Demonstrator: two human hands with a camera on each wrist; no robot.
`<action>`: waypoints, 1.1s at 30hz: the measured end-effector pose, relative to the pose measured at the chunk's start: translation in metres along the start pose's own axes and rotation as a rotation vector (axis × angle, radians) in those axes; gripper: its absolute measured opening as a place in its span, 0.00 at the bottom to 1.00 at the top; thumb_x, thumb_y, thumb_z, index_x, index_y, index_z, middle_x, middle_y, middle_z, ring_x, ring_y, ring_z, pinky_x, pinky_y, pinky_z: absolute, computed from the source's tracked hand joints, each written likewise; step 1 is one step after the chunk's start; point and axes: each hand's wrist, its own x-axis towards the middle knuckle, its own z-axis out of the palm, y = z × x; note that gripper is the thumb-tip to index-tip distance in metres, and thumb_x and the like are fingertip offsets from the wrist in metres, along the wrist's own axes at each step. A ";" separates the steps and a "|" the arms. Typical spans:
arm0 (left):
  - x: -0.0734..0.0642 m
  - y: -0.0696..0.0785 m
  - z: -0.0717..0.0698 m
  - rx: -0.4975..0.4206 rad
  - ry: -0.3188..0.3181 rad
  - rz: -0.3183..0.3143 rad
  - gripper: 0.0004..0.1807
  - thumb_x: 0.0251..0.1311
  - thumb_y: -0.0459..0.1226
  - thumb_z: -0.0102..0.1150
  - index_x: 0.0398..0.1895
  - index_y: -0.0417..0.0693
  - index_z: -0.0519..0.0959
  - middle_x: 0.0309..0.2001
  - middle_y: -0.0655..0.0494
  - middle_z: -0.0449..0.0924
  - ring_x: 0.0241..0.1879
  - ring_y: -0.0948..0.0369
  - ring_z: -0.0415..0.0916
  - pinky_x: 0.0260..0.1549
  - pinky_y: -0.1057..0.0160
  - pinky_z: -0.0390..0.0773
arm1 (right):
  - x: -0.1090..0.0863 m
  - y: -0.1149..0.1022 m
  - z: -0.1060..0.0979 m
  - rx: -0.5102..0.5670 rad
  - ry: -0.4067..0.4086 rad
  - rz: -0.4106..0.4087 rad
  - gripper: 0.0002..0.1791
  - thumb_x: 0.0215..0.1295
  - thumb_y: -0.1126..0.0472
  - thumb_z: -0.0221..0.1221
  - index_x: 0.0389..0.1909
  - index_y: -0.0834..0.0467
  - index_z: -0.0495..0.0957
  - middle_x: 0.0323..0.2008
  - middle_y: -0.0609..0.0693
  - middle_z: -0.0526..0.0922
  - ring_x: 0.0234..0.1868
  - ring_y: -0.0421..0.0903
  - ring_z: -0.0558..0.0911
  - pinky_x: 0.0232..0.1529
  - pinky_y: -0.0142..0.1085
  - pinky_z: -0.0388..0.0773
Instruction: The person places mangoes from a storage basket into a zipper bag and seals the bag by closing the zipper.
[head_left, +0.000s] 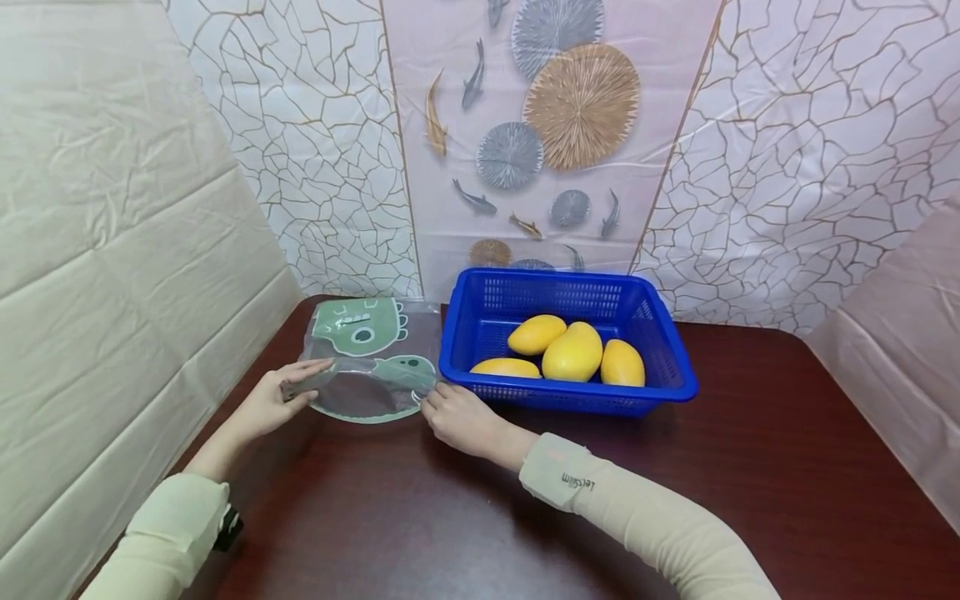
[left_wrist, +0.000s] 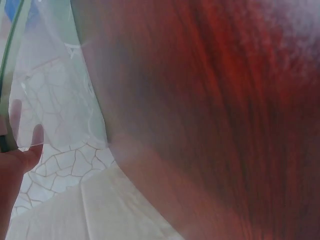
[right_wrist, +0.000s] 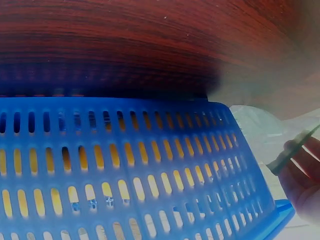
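A clear plastic bag (head_left: 360, 398) with a green dinosaur print lies at the left of the table, near its back edge. My left hand (head_left: 272, 402) grips the bag's left side, with some fingers showing through the film in the left wrist view. At the opposite side, my right hand (head_left: 461, 417) pinches the bag's edge close to the basket's front left corner. In the right wrist view, the fingers (right_wrist: 300, 172) curl around a green strip of the bag. Between both hands, the near layer of film is lifted in a fold.
A blue plastic basket (head_left: 667, 342) stands right of the bag, touching or overlapping its edge in the head view. Several yellow mangoes (head_left: 573, 354) lie in it. The dark wood table (head_left: 780, 450) is bordered by patterned cloth (head_left: 330, 150) behind and pale cloth (head_left: 127, 250) at left.
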 end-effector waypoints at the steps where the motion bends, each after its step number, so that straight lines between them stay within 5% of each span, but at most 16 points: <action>1: 0.000 -0.001 0.001 -0.011 0.002 0.014 0.24 0.47 0.18 0.59 0.52 0.28 0.75 0.51 0.30 0.76 0.58 0.84 0.60 0.51 0.86 0.60 | 0.000 0.000 0.000 0.008 0.001 0.005 0.07 0.57 0.61 0.55 0.32 0.55 0.81 0.30 0.45 0.82 0.34 0.43 0.76 0.38 0.31 0.73; 8: 0.000 -0.002 0.003 -0.027 -0.005 0.014 0.26 0.44 0.14 0.56 0.52 0.27 0.75 0.53 0.31 0.75 0.53 0.82 0.64 0.33 0.79 0.68 | -0.001 0.002 -0.005 0.033 -0.005 -0.007 0.09 0.60 0.62 0.53 0.37 0.55 0.82 0.36 0.46 0.83 0.39 0.43 0.79 0.42 0.31 0.75; 13: 0.000 0.006 0.003 0.009 -0.010 -0.007 0.28 0.42 0.12 0.54 0.52 0.25 0.74 0.54 0.30 0.73 0.41 0.64 0.67 0.13 0.73 0.63 | -0.003 0.003 -0.011 0.108 0.030 -0.024 0.12 0.60 0.60 0.55 0.42 0.57 0.81 0.41 0.48 0.83 0.43 0.43 0.80 0.47 0.32 0.76; 15: 0.001 0.013 0.002 0.028 -0.006 -0.006 0.28 0.40 0.12 0.54 0.52 0.24 0.74 0.54 0.29 0.73 0.39 0.62 0.66 0.12 0.73 0.62 | -0.005 0.002 -0.013 0.145 0.044 -0.017 0.13 0.59 0.60 0.56 0.43 0.57 0.81 0.41 0.48 0.83 0.43 0.43 0.80 0.47 0.32 0.76; 20: 0.003 0.032 -0.003 0.062 0.012 0.001 0.28 0.38 0.11 0.55 0.50 0.23 0.74 0.52 0.29 0.73 0.47 0.80 0.65 0.21 0.74 0.68 | -0.013 0.002 -0.016 0.201 0.041 0.013 0.13 0.57 0.60 0.58 0.43 0.57 0.81 0.38 0.47 0.83 0.40 0.42 0.80 0.44 0.31 0.77; 24: 0.002 0.030 -0.003 0.085 0.029 0.014 0.30 0.38 0.11 0.56 0.52 0.27 0.75 0.51 0.30 0.74 0.50 0.83 0.62 0.24 0.74 0.67 | -0.019 0.003 -0.021 0.232 0.029 0.040 0.11 0.57 0.60 0.60 0.41 0.57 0.82 0.35 0.47 0.83 0.37 0.42 0.80 0.43 0.31 0.77; 29: 0.000 0.012 -0.003 0.057 0.027 -0.007 0.32 0.39 0.13 0.56 0.55 0.31 0.75 0.54 0.34 0.73 0.44 0.70 0.64 0.16 0.73 0.64 | -0.027 0.006 -0.031 0.311 0.020 0.085 0.11 0.57 0.61 0.61 0.41 0.58 0.82 0.35 0.47 0.83 0.38 0.42 0.80 0.42 0.31 0.77; 33: -0.001 0.002 -0.002 0.066 0.033 -0.021 0.33 0.37 0.13 0.54 0.55 0.31 0.75 0.55 0.36 0.73 0.43 0.70 0.64 0.13 0.74 0.62 | -0.037 0.011 -0.042 0.386 0.018 0.132 0.11 0.56 0.63 0.63 0.40 0.58 0.82 0.35 0.47 0.83 0.37 0.41 0.80 0.41 0.30 0.78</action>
